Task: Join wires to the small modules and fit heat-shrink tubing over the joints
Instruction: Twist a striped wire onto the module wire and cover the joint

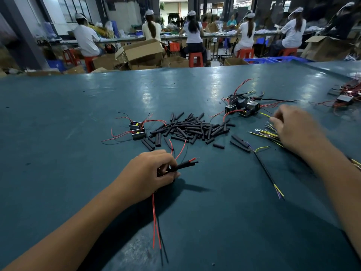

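My left hand grips a small module with red and black wires; two black heat-shrink tubes stick out to the right of its fingers with bare wire tips showing. Red wires trail from the hand toward me. My right hand reaches over a bundle of yellow-striped wires at the right, fingers curled at a yellow wire; the hand is blurred. A pile of black heat-shrink tubing pieces lies mid-table.
Two finished-looking modules with red wires lie left of the pile. A cluster of black modules sits behind the right hand, more modules at the far right. A black cable lies between my arms. Seated workers and cardboard boxes fill the background.
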A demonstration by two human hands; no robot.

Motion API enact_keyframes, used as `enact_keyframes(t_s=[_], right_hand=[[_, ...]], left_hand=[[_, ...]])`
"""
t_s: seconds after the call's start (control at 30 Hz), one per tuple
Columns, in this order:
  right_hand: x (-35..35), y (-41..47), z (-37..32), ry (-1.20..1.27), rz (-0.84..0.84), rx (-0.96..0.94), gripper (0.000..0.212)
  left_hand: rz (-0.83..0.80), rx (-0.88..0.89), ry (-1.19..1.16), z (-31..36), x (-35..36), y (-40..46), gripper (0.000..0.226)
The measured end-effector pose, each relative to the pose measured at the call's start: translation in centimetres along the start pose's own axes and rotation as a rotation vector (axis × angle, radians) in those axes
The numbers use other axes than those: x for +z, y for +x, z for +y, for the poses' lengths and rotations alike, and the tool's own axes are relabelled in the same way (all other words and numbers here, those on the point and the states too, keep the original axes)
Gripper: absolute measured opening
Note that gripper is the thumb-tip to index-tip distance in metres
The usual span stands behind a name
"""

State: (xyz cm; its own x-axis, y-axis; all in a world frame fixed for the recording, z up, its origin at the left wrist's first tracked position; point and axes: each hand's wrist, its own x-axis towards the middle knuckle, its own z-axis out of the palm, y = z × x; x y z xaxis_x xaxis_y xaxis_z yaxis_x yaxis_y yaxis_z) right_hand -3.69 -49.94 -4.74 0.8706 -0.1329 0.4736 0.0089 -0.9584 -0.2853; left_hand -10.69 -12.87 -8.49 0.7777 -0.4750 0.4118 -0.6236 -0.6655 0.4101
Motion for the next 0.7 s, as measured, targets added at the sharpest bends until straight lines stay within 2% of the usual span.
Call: enact_keyframes(t_s=[0.07, 0.1, 0.17, 0.27, 0.3, 0.43, 0.6, 0.67, 0.7], right_hand=[[-1.0, -1.0, -2.5, 0.157, 0.030, -0.201, 0.008], [-1.3, -1.6, -3.7, 0.254, -0.006, -0.235, 0.008], [-1.8, -3.1, -6.1, 0.625, -0.187, -0.168, 0.009], [-1.9, -5.1, -9.3, 1.319, -0.456, 0.059, 0.008], [-1.9, -5.6, -10.0, 1.441, -0.510, 0.108, 0.007], [-1.8, -6.9, -11.5, 1.553, -0.686, 0.141, 0.013], [-1.5, -7.8, -12.1, 1.570, -0.771, 0.130, 0.013], [-1.4, -8.1, -12.3, 1.585, -0.799, 0.133, 0.012], [-1.2, -8.3, -12.5, 1.591, -0.816, 0.134, 0.011]], left_hand=[[0.004, -0.023, 0.002, -0.2, -0.2, 0.1, 0.013], [0.005, -0.032, 0.002, -0.3, -0.4, 0.1, 0.015], [-0.005, -0.042, 0.004, -0.5, -0.8, 0.1, 0.017], [-0.025, -0.046, 0.033, -0.6, -1.3, -0.1, 0.021], [-0.021, -0.049, 0.041, -0.6, -1.5, -0.1, 0.024], [0.015, -0.045, 0.077, -0.5, -1.8, -0.3, 0.037], [0.125, 0.005, 0.075, 0.6, -1.8, -0.2, 0.032], [0.188, 0.013, -0.018, 1.1, -1.7, -0.1, 0.025], [0.204, -0.007, -0.141, 1.4, -1.6, -0.1, 0.021]])
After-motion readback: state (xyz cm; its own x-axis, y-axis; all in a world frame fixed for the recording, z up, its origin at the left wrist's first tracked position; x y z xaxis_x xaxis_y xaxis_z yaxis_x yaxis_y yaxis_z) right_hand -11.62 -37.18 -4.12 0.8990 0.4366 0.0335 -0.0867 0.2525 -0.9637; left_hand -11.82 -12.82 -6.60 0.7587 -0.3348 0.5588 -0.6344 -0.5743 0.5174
